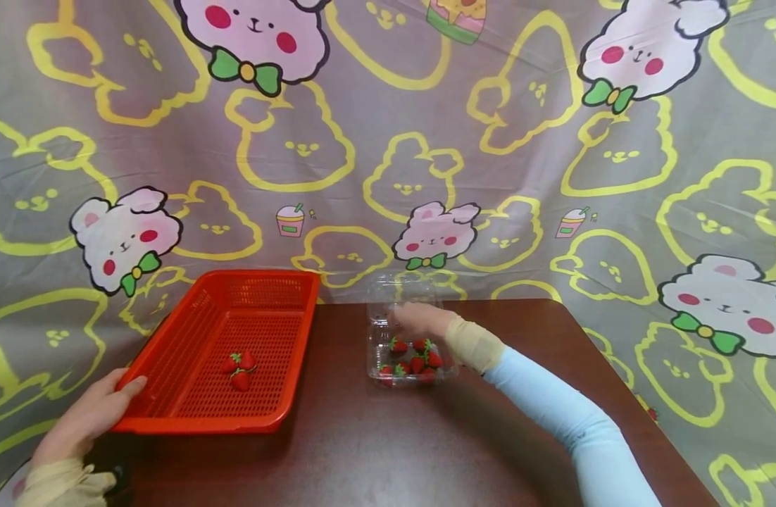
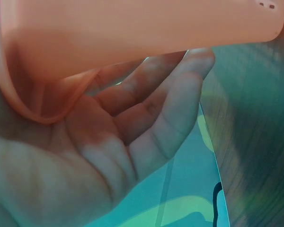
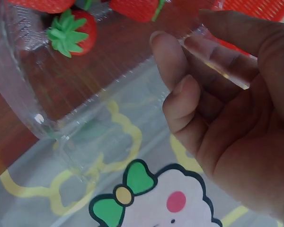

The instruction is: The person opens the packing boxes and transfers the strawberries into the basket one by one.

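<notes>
My left hand (image 1: 90,415) grips the near left corner of a red plastic basket (image 1: 198,424), thumb over the rim. In the left wrist view, the fingers (image 2: 175,113) curl beneath the basket's wall. A small cluster of strawberries (image 1: 239,381) with green leaves lies on the basket's slotted floor. Over the back of a clear plastic clamshell box (image 1: 372,366) is my right hand (image 1: 420,318), slightly blurred. Its fingers (image 3: 182,106) are loosely bent around nothing in the right wrist view. Several strawberries (image 1: 417,364) sit inside the box, whose lid stands raised behind.
Both containers rest on a dark brown wooden table (image 1: 375,451), the basket to the left and the box nearer the middle. A patterned cloth (image 1: 527,162) with cartoon bears hangs right behind the table's back edge.
</notes>
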Motion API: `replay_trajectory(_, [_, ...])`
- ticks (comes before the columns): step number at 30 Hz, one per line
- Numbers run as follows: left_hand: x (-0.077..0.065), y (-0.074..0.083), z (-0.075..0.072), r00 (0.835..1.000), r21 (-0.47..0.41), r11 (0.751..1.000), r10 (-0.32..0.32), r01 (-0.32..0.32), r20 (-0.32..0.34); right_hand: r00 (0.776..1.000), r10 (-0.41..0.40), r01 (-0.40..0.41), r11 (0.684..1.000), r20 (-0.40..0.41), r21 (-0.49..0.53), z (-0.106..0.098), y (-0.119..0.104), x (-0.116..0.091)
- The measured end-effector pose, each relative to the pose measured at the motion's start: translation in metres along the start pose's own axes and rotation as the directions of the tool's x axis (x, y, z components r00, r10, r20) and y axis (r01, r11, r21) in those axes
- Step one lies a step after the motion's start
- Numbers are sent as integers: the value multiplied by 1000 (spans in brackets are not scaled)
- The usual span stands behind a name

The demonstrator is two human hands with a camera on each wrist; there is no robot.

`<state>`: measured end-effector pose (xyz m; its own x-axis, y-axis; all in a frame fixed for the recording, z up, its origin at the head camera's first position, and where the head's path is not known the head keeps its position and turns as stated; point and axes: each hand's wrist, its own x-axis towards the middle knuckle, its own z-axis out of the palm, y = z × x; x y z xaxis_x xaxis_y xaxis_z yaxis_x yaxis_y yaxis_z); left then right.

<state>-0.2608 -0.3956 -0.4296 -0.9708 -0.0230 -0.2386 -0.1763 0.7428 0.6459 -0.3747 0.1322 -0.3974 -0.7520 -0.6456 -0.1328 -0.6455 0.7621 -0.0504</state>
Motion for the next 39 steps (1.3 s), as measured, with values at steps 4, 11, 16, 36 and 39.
replay_trajectory(4, [-1,0,0,1000,8,1000,2,-2,-6,1000,-2,3,999,26,-45,4,-1,2])
replay_trajectory(11, [0,1,-1,1000,9,1000,8,-8,-4,999,18,-14,997,50,-76,10,-2,6])
replay_trajectory(16, [-1,2,2,1000,17,1000,4,-4,-9,998,27,-22,998,63,-67,15,-3,8])
replay_trajectory(36, [-4,4,4,997,48,997,60,-58,-53,987,58,-48,997,151,-68,25,-4,17])
replay_trajectory(39, [-4,3,5,996,47,997,71,-68,-62,984,71,-62,996,164,-56,27,-3,18])
